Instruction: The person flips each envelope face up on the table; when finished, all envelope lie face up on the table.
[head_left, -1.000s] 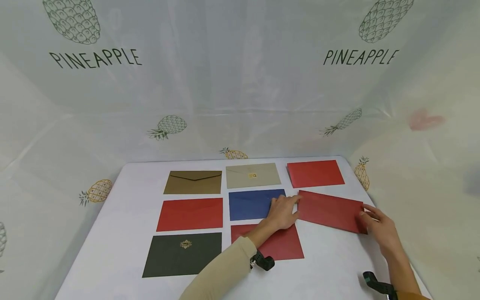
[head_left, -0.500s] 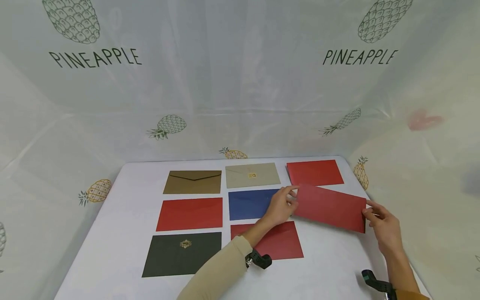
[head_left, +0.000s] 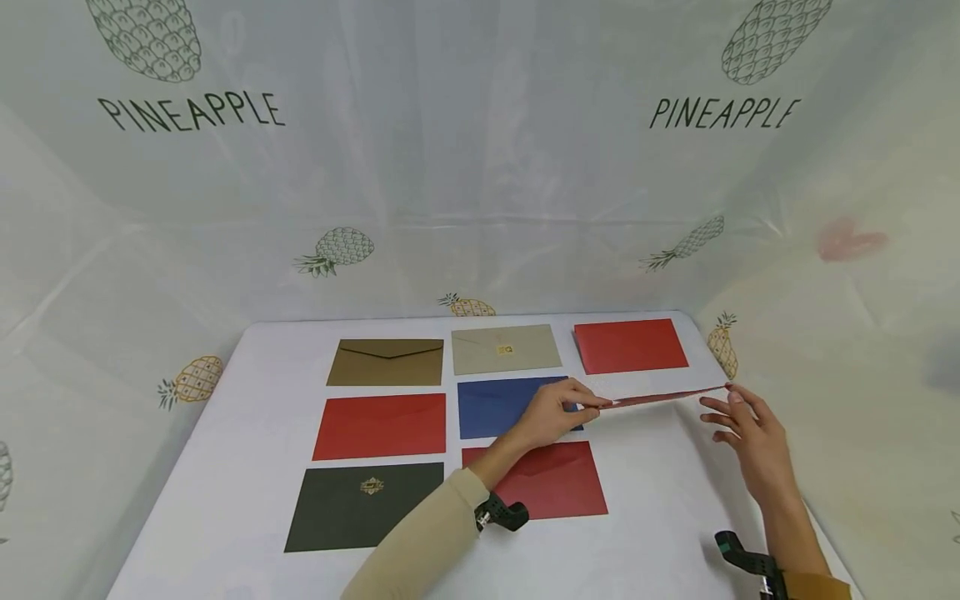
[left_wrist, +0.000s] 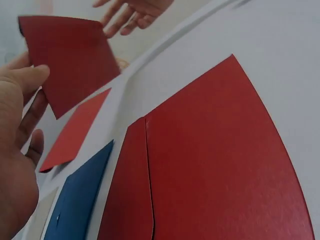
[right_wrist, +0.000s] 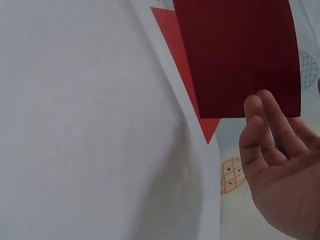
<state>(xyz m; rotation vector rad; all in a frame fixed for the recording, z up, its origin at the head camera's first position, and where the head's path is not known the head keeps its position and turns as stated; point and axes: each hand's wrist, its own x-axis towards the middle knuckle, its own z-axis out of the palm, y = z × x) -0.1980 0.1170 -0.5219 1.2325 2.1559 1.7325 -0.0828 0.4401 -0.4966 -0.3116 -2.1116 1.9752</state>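
Note:
A dark red envelope (head_left: 660, 398) is held up off the table, seen almost edge-on in the head view. My left hand (head_left: 553, 412) pinches its left end, the thumb (left_wrist: 37, 76) lying on its face in the left wrist view. At the other end, my right hand (head_left: 757, 442) pinches the edge between thumb and index finger, its other fingers spread loosely. Beneath the left hand lies a blue envelope (head_left: 498, 408), partly covered. Another dark red envelope (head_left: 558, 483) lies nearer me, partly behind the left forearm. A bright red envelope (head_left: 632, 346) rests beyond the held one.
Further envelopes lie in rows on the white table (head_left: 202, 508): gold (head_left: 386, 367), cream (head_left: 480, 354), red (head_left: 378, 427) and dark green (head_left: 352, 508). A pineapple-print sheet (head_left: 480, 167) hangs behind the table and at its sides.
Both hands have lifted the dark red envelope and tipped it from face-on to nearly edge-on. The right hand's end has risen; the left hand has shifted slightly left. The other envelopes stay put.

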